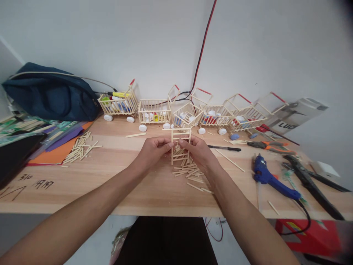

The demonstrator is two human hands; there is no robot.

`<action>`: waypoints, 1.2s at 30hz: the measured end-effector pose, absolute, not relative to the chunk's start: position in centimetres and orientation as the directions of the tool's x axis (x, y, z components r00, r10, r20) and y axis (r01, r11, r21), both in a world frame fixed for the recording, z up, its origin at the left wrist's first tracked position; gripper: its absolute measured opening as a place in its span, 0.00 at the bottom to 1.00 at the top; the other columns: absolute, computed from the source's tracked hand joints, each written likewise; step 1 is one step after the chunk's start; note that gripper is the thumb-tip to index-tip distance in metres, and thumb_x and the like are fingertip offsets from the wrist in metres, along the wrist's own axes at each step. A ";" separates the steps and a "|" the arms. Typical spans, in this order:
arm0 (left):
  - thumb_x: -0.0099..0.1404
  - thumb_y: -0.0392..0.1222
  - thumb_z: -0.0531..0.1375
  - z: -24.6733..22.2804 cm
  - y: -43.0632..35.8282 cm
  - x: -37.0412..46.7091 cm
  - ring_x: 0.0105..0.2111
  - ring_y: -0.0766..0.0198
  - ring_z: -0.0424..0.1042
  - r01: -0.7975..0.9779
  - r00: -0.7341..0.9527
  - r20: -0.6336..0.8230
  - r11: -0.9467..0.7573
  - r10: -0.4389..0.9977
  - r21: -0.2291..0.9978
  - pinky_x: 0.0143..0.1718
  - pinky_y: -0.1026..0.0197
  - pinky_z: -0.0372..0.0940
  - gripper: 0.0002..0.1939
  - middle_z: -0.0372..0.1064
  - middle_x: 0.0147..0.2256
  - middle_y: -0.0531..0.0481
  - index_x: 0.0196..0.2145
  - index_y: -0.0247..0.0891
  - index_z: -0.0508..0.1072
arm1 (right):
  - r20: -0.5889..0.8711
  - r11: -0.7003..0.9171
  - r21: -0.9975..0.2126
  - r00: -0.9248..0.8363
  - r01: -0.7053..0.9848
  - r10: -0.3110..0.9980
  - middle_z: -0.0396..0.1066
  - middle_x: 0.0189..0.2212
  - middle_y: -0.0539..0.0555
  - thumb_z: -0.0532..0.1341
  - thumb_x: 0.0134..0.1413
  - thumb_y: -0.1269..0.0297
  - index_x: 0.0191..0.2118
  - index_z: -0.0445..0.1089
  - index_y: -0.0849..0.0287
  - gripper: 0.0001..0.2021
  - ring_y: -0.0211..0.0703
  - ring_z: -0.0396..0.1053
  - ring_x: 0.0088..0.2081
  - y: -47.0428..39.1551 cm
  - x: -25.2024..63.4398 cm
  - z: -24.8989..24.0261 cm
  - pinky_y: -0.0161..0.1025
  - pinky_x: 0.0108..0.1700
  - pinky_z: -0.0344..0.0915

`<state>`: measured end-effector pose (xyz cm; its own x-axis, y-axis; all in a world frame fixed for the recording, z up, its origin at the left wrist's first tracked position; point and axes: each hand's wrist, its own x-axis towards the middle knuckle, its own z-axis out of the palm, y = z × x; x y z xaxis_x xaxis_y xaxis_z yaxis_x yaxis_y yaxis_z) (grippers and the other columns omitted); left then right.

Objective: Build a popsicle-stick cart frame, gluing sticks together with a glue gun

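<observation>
A small ladder-like frame of pale wooden sticks (180, 138) stands upright between my two hands at the middle of the table. My left hand (156, 150) pinches its left upright between thumb and fingers. On the other side, my right hand (199, 151) grips the right upright, its thumb lying across a rung. Below and behind the frame lies a loose pile of short wooden sticks (190, 172). Close to my right hand is a black pen (224, 148).
Several stick-built miniature carts (154, 110) line the wall. To the right lie a blue glue gun (271, 178), orange-handled pliers (271, 147) and a black-handled cutter (311, 184). At left are a dark blue bag (52, 92), coloured sheets (59, 141) and another stick pile (81, 147).
</observation>
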<state>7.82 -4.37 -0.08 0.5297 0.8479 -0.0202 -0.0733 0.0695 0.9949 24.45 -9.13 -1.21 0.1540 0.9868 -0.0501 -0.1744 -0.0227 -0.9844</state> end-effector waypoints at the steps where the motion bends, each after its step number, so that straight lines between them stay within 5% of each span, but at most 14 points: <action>1: 0.51 0.49 0.70 -0.1 -4.4 7.8 0.26 0.68 0.66 -0.072 0.530 -0.023 0.072 0.847 0.995 0.32 0.63 0.61 0.15 0.72 0.25 0.49 0.31 0.33 0.80 | -0.051 -0.023 -0.984 0.156 -0.177 0.986 0.70 0.24 0.47 0.73 0.37 0.54 0.31 0.73 0.56 0.16 0.37 0.65 0.26 -9.1 24.4 -1.2 0.36 0.33 0.63; 36: 0.51 0.49 0.70 -0.2 -4.6 7.9 0.26 0.69 0.65 -0.122 0.545 -0.032 0.117 0.838 0.986 0.31 0.65 0.60 0.16 0.71 0.25 0.51 0.29 0.32 0.77 | -0.087 -0.047 -0.962 0.137 -0.269 0.987 0.69 0.21 0.46 0.74 0.38 0.54 0.27 0.72 0.58 0.15 0.33 0.61 0.23 -9.3 24.2 -1.0 0.34 0.29 0.59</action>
